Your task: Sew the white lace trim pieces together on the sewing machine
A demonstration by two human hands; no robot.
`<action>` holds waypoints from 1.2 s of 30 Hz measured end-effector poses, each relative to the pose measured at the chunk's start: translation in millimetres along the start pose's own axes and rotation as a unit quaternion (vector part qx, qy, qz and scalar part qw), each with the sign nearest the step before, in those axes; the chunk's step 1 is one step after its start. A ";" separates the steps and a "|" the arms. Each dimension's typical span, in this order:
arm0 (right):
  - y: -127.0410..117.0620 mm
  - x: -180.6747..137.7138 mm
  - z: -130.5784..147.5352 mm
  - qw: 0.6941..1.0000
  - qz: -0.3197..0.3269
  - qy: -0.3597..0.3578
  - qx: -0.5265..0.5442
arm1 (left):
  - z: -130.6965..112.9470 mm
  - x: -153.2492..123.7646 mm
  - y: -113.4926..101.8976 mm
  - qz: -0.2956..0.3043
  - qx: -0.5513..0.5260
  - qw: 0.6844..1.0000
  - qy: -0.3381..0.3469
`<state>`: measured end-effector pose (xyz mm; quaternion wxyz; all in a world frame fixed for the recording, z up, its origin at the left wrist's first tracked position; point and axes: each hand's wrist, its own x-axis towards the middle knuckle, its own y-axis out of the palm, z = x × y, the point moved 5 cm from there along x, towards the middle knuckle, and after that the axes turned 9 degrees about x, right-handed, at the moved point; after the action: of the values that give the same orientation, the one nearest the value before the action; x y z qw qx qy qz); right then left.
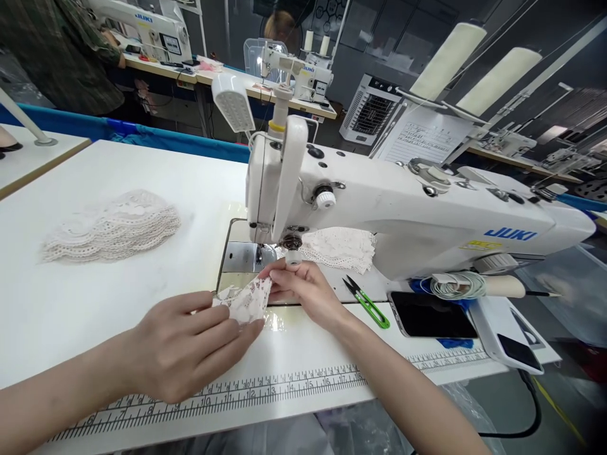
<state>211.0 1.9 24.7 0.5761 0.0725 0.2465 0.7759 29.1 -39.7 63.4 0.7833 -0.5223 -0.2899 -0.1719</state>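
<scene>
Just in front of the Juki sewing machine's (pixel 403 215) needle, a small lace piece (pixel 246 302) lies on the white table (pixel 118 183). The left hand (pixel 184 344) pinches its near end with thumb and fingers closed on it. The right hand (pixel 303 291) nips its far end. Green thread snips (pixel 367 304) and a phone (pixel 431 314) lie to the right, and a stack of lace (pixel 111 227) sits far left.
</scene>
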 end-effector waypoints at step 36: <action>-6.1 -0.3 -3.3 0.998 -0.018 0.033 -0.054 | -9.2 -6.1 17.1 0.038 0.014 0.998 0.043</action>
<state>215.0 2.0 19.1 0.5847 0.0106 0.2244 0.7796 36.7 -41.5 44.6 0.8080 -0.5144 -0.2386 -0.1602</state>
